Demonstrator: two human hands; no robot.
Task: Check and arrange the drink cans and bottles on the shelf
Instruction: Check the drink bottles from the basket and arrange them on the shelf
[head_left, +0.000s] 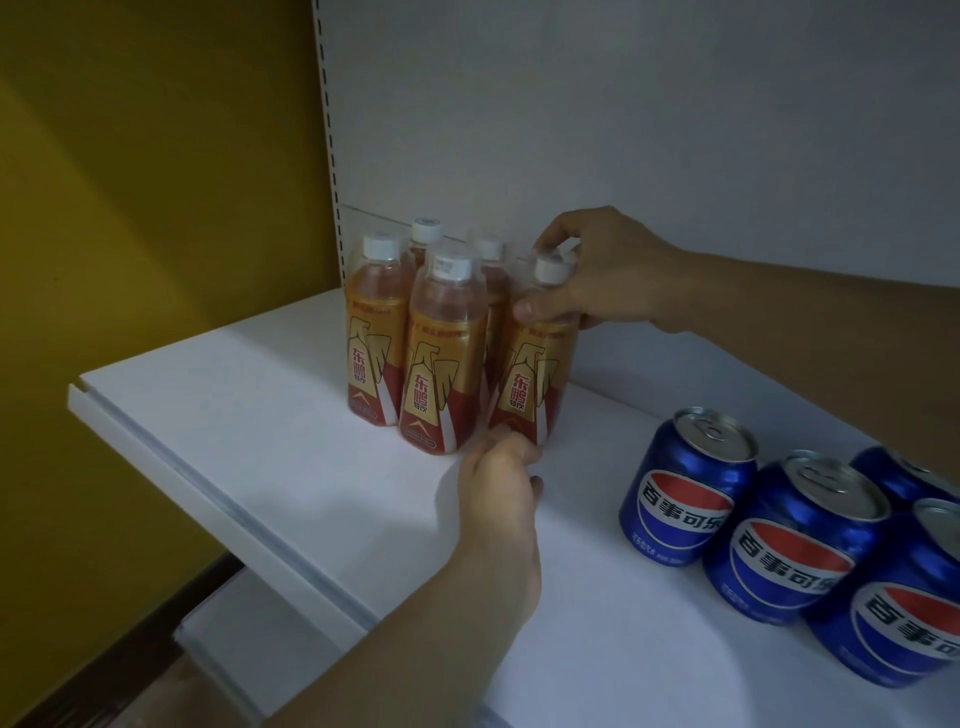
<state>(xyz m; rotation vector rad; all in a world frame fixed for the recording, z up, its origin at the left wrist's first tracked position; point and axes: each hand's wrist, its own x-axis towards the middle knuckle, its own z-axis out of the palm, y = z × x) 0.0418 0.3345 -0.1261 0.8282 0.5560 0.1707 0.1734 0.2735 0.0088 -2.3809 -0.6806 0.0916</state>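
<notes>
Bottle (530, 364) stands upright on the shelf (260, 415), rightmost of its cluster; right hand (597, 270) grips its neck, left hand (501, 483) fingers curled against its base.

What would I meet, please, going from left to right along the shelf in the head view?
Yellow wall → shelf front edge → cluster of orange bottles → tilted orange bottle, gripped by the right hand up top, left hand at its base → blue cans.
</notes>
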